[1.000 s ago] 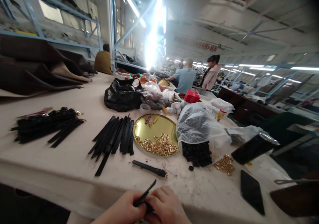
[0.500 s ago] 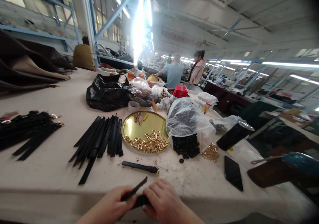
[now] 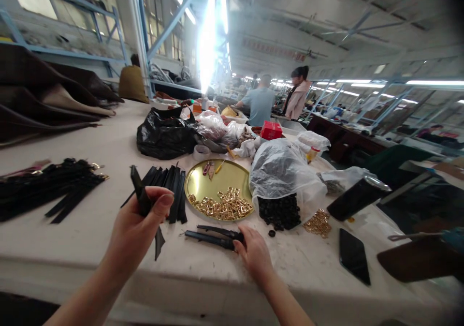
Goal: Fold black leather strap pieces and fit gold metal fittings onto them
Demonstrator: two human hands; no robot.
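Observation:
Raised over the front left of the table, my left hand (image 3: 136, 224) is closed around a black strap (image 3: 158, 244), whose ends stick out above and below the fist. My right hand (image 3: 254, 253) pinches the right end of a second black strap (image 3: 216, 230) low at the tabletop. Just in front of that one lies another black strap (image 3: 206, 239), close to parallel. A pile of flat black strips (image 3: 177, 195) rests behind my left hand. Beside the pile is a round gold tray (image 3: 197, 173) with small gold buckles (image 3: 230, 206) heaped along its near side.
Finished-looking black straps with gold fittings (image 3: 68, 185) lie at left. A clear bag (image 3: 284, 166) spills small black parts (image 3: 279, 210); gold pieces (image 3: 318, 223), a phone (image 3: 354, 256) and a dark flask (image 3: 357, 198) are at right. A black plastic bag (image 3: 165, 132) sits behind.
My hands have parted. The left one moved up and left with a strap; the right one moved forward and right, bringing another strap beside the one lying on the table.

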